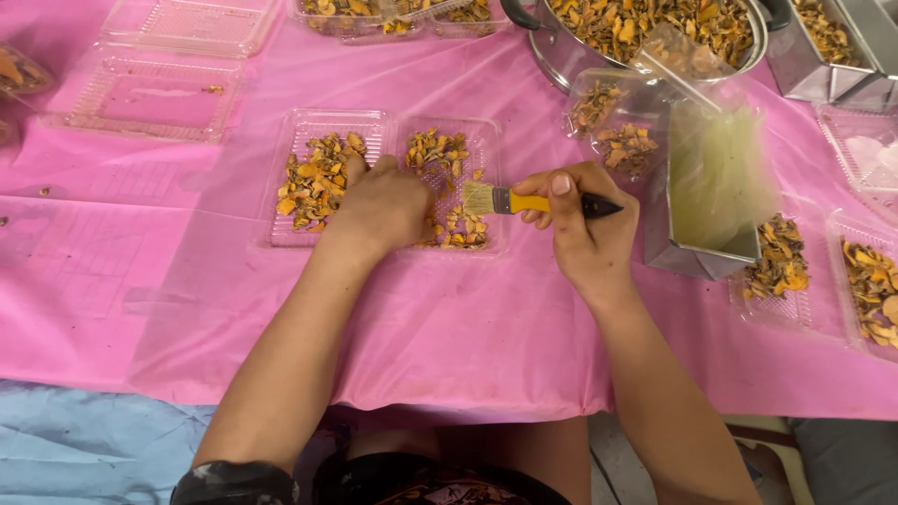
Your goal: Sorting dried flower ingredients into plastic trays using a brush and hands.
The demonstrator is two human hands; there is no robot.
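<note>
Pressing down with the left hand (379, 208), fingers curled narrow, on the hinge of an open clear clamshell tray (383, 126) lying on the pink table cover (449, 318), both halves already spread with dried orange-yellow slices (313, 182) just beyond the fingertips. Gripping a small yellow-handled brush (524, 200) in the closed right hand (580, 224), bristles touching the slices in the right half. Judging the work as partly done: two empty trays (150, 93) and a full metal pot (655, 28) lying well beyond the fingers.
</note>
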